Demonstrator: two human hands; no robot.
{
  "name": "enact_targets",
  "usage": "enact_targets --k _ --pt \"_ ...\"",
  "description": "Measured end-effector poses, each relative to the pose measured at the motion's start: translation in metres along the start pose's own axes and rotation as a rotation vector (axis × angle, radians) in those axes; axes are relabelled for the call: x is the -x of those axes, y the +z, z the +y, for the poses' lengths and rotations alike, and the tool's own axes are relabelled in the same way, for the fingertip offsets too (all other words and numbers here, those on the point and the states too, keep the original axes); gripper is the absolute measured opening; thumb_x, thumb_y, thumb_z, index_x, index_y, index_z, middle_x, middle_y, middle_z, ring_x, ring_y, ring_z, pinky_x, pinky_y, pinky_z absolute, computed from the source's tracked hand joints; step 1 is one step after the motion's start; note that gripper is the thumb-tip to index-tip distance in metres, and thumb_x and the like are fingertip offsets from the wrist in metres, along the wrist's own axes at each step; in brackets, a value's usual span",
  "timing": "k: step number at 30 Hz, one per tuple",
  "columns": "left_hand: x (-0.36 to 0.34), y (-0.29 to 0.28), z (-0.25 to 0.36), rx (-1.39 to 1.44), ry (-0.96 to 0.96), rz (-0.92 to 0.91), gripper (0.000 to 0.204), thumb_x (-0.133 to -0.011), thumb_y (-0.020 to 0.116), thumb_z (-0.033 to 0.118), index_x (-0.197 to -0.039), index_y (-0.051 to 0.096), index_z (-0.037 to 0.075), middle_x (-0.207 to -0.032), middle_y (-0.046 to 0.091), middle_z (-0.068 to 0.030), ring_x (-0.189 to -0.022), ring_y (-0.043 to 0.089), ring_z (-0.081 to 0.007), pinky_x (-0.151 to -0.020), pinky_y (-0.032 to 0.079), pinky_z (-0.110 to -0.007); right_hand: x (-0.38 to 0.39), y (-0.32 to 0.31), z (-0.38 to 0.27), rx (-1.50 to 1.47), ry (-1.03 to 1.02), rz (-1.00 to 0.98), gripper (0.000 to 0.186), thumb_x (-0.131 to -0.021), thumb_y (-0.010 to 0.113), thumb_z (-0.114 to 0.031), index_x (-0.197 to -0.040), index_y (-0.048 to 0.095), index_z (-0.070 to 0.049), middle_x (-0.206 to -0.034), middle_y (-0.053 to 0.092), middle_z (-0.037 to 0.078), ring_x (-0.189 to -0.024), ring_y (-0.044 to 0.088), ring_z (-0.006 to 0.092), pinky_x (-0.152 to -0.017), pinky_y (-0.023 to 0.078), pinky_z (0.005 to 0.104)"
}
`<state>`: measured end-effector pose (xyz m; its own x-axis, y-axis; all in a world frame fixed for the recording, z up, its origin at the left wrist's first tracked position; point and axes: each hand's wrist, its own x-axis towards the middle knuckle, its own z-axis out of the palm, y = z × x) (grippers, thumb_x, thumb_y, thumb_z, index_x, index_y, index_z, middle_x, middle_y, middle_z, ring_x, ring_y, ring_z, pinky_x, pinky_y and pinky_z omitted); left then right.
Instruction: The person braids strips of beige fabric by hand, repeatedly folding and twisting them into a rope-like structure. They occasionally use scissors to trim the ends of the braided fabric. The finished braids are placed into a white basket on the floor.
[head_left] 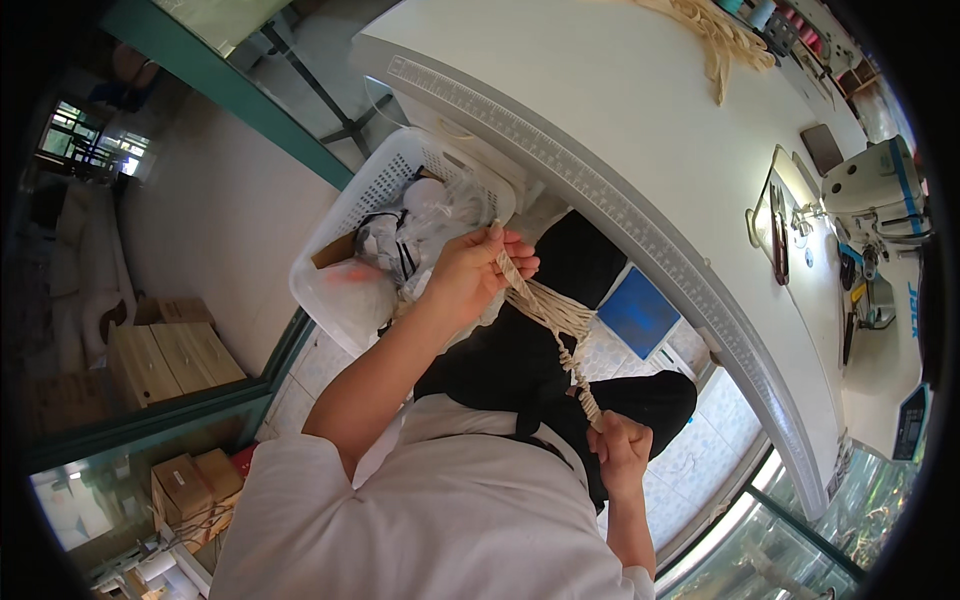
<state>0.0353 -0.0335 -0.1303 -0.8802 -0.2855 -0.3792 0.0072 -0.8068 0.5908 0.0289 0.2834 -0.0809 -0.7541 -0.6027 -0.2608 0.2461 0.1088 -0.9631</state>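
Observation:
A bundle of cream-coloured cords stretches between my two hands, above my lap in black trousers. My left hand pinches the upper end of the cords, just in front of a white plastic basket. My right hand is closed around the lower end, close to my waist. The strands fan out a little in the middle of the bundle.
The basket holds clear plastic bags and dark straps. A white worktable with a ruler strip along its edge curves past my knees; more cream cords lie on it. A sewing machine stands at right. Cardboard boxes sit at left.

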Motion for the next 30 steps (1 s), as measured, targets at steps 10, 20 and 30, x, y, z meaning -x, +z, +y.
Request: enact_targets --k 10,20,30 --pt "-0.05 -0.044 0.003 0.074 0.041 0.281 0.041 -0.098 0.055 0.037 -0.111 0.052 -0.003 -0.114 0.06 -0.0192 -0.113 0.057 -0.0343 -0.098 0.047 -0.046 0.03 -0.011 0.006 0.025 0.084 0.084 0.05 -0.102 0.049 -0.023 -0.058 0.05 0.001 -0.054 0.048 0.005 -0.05 0.043 0.0102 -0.048 0.035 0.0267" --pt "-0.016 0.002 -0.011 0.185 -0.17 0.047 0.03 -0.1 0.052 0.025 -0.108 0.053 -0.003 -0.103 0.059 -0.0153 -0.099 0.059 -0.0308 -0.093 0.047 -0.046 -0.003 -0.002 0.004 -0.001 0.083 0.085 0.051 -0.1 0.051 -0.022 -0.053 0.045 -0.002 -0.049 0.041 0.004 -0.048 0.041 0.0122 -0.048 0.031 0.0276" --pt "-0.066 -0.043 -0.012 0.267 -0.074 0.406 0.035 -0.099 0.052 0.031 -0.108 0.053 -0.003 -0.098 0.06 -0.0132 -0.089 0.059 -0.027 -0.084 0.051 -0.043 0.042 -0.01 -0.007 0.103 0.15 0.031 0.054 -0.102 0.048 -0.025 -0.055 0.049 0.001 -0.056 0.051 0.005 -0.051 0.046 0.0106 -0.048 0.034 0.0268"
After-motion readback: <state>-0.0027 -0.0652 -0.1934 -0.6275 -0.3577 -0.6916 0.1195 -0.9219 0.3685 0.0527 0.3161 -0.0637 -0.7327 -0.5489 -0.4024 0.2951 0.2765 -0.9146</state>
